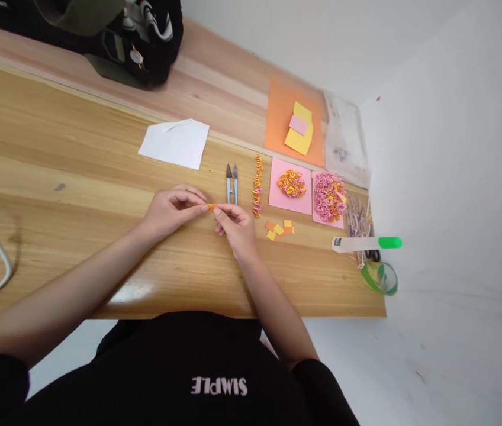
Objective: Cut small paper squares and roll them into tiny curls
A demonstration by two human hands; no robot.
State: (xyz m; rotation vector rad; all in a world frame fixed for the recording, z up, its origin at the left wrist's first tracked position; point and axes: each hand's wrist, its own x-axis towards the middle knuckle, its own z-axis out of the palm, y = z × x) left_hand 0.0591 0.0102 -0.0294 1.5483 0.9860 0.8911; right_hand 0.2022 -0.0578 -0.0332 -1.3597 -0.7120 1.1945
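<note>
Between the fingertips of both hands is a small orange-yellow piece of paper, partly hidden by the fingers. My left hand pinches its left end, and my right hand pinches the right end. Just beyond the right hand lie thread snips with blue handles, points facing away. To their right runs a row of small twisted orange and pink paper pieces. Several small yellow and orange paper squares lie right of my right hand.
Pink sheets carry heaps of twisted paper bits. Behind them is an orange sheet with yellow and pink paper. A white paper, a black bag, a green-capped bottle and a green cup also stand around.
</note>
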